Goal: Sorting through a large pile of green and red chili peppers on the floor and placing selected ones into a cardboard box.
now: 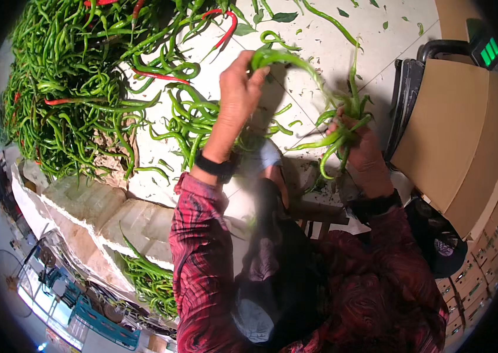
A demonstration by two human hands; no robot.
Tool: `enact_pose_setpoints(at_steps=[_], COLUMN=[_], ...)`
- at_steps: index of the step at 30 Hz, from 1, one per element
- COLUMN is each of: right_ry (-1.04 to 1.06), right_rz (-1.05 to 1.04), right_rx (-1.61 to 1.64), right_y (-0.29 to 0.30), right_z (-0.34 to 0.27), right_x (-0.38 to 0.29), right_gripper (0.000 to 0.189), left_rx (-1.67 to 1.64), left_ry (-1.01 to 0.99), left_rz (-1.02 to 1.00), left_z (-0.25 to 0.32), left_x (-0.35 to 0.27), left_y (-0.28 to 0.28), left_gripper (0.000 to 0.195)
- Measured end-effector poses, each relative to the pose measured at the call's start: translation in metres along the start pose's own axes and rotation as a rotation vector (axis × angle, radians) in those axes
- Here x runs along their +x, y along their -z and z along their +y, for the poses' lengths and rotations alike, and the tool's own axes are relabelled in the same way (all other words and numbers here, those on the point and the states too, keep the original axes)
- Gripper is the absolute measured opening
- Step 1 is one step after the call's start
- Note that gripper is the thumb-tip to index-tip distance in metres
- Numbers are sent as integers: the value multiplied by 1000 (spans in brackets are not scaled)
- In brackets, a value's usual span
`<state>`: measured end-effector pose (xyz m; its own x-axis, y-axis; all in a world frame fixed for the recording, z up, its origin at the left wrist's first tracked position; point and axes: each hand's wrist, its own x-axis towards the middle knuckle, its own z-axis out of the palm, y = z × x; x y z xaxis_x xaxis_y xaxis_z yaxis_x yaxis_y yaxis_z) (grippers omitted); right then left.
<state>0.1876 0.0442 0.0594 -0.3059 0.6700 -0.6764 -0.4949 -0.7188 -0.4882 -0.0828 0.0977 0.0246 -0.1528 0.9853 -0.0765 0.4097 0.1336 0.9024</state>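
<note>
My left hand (241, 88) is raised over the pale tiled floor (390, 57), its fingers and thumb closed on long green chili peppers (286, 58). The peppers' far ends are blurred and reach towards my right hand (365, 152). A bunch of green chili peppers (341, 132) is gripped in that hand, with tips fanning out in several directions. Below and left of my left hand, loose green chili peppers (191, 110) lie on the floor. One curved red chili pepper (229, 31) rests above it.
A large heap of green chili peppers (72, 88) with some red ones fills the upper left. White foam boxes (134, 220) stand below it, one holding chili peppers (154, 287). At right are a cardboard sheet (443, 137) and a device with lit green bars (489, 52).
</note>
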Motion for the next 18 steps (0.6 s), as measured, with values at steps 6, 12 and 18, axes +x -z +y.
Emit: enact_pose_setpoints(at_steps=[6, 12, 18], right_ry=[175, 172, 323], right_rz=[-39, -61, -223], right_rx=[74, -346, -294], right_y=[18, -71, -67], right_z=[-26, -30, -22], right_x=[-12, -24, -15], right_gripper=[26, 23, 23], left_rx=[-805, -668, -451], left_ry=[326, 312, 155], left_rz=[-158, -257, -305], left_z=[45, 87, 128], left_x=[2, -29, -50], left_y=[20, 8, -8], left_gripper=[23, 21, 28])
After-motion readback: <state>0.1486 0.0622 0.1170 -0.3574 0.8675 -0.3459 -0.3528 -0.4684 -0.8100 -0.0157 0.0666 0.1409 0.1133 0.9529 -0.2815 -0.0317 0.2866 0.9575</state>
